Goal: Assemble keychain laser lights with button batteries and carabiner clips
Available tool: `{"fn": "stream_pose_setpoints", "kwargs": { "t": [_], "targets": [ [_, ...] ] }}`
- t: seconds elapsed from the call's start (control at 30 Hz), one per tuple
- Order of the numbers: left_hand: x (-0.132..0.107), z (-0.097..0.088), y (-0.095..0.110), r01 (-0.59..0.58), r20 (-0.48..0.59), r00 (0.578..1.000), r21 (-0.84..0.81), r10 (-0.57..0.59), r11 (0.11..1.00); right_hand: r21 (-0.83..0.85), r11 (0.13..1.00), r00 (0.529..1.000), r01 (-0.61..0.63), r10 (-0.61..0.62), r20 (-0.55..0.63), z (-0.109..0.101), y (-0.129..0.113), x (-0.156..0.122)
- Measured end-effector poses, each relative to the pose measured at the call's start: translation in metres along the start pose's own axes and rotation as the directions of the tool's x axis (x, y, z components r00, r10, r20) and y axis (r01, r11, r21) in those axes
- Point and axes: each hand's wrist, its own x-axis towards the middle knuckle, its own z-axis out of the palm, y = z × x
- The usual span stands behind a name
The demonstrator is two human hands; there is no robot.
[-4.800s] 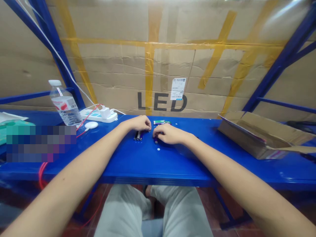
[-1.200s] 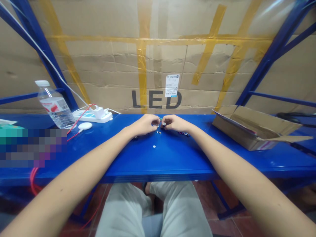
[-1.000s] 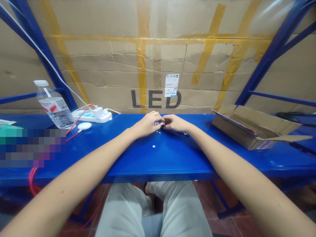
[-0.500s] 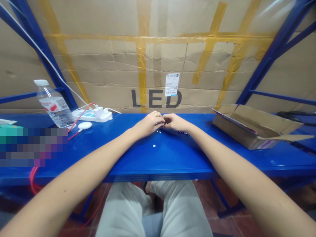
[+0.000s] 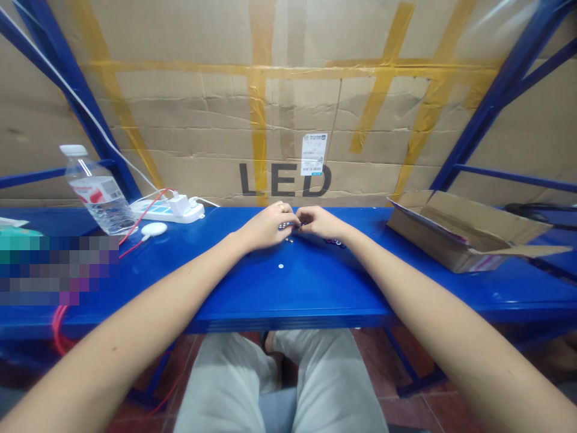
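My left hand (image 5: 267, 227), with a ring on one finger, is closed on a short strand of small shiny beads (image 5: 285, 226) that shows between its fingers. Its fingertips meet those of my right hand (image 5: 322, 220), whose thumb and fingers are pinched together. What the right hand grips is too small and hidden to make out. Just below the fingertips lie a few tiny shiny pieces (image 5: 289, 240) on the blue table (image 5: 288, 294). Several small coloured beads (image 5: 334, 243) lie beside my right wrist, partly covered by it. Nearer to me is a small white disc (image 5: 280, 266).
An open cardboard box (image 5: 433, 240) stands at the right. On the left are a water bottle (image 5: 97, 192), a white power strip (image 5: 157, 210), a round white charger (image 5: 154, 230) and a red cable (image 5: 58, 331). A large carton (image 5: 202, 120) rises behind the table.
My left hand has turned slightly, and the shiny beads between its fingers show more now. My right hand stays almost still.
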Motion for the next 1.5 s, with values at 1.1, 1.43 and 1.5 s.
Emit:
{"fn": "stream_pose_setpoints", "kwargs": {
  "t": [1.1, 1.43, 1.5],
  "targets": [
    [-0.002, 0.007, -0.005, 0.403, 0.354, 0.872, -0.127, -0.338, 0.906, -0.186, 0.977, 0.994, -0.1, 0.106, 0.019, -0.002, -0.003, -0.003],
    [0.004, 0.009, 0.002, 0.281, -0.061, 0.953, -0.188, -0.297, 0.941, -0.16, 0.981, 0.994, -0.109, 0.111, 0.003, 0.0, -0.005, -0.003],
    [0.004, 0.011, 0.004, 0.216, -0.09, 0.968, -0.162, -0.233, 0.963, -0.134, 0.987, 0.996, -0.087, 0.091, 0.019, 0.001, -0.005, -0.003]
  ]
}}
